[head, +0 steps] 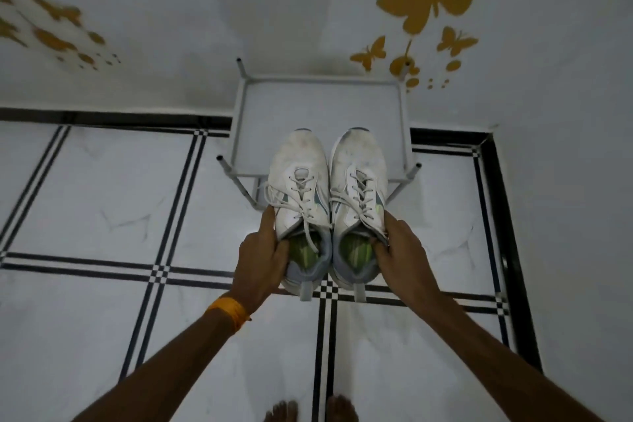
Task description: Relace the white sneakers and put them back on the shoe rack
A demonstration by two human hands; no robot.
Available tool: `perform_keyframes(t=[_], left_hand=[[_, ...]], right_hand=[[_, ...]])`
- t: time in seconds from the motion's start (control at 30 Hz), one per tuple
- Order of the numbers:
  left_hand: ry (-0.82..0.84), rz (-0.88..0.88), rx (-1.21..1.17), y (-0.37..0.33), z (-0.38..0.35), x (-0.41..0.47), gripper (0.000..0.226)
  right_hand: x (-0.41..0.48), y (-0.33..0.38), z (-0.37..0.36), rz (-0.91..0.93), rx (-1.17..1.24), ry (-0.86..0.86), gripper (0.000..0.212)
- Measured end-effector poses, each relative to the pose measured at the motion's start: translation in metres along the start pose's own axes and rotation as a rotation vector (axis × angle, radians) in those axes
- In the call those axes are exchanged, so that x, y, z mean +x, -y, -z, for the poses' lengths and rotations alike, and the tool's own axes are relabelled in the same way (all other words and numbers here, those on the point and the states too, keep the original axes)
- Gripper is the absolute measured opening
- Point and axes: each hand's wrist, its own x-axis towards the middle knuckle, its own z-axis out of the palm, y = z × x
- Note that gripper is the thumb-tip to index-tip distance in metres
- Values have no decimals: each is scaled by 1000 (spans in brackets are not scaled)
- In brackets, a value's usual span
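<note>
Two white sneakers with grey heels and green insoles are held side by side, toes pointing away from me. My left hand (262, 260) grips the left sneaker (297, 168) at its collar, fingers inside the opening. My right hand (402, 255) grips the right sneaker (359, 164) the same way. Both shoes are laced, with loose lace ends trailing over their sides. Their toes hang over the front part of the white shoe rack (239, 120), whose top shelf is bare.
The rack stands against a white wall with yellow butterfly stickers (431, 0). The floor is white tile with black lines (164, 271). My bare toes (310, 411) show at the bottom edge. An orange band is on my left wrist (227, 310).
</note>
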Motion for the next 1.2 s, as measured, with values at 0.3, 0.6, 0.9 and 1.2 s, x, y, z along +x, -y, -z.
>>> perform_keyframes(t=[0.3, 0.6, 0.9, 1.2], left_hand=[[44, 0, 19, -66, 56, 139, 52], [55, 82, 16, -7, 13, 280, 54], [159, 117, 12, 48, -20, 340, 55], [199, 242, 159, 38, -24, 333, 38]], right_hand=[[130, 76, 52, 2, -45, -13, 38], [281, 51, 11, -112, -161, 37, 30], [335, 16, -30, -197, -182, 110, 32], [334, 20, -23, -244, -266, 246, 54]])
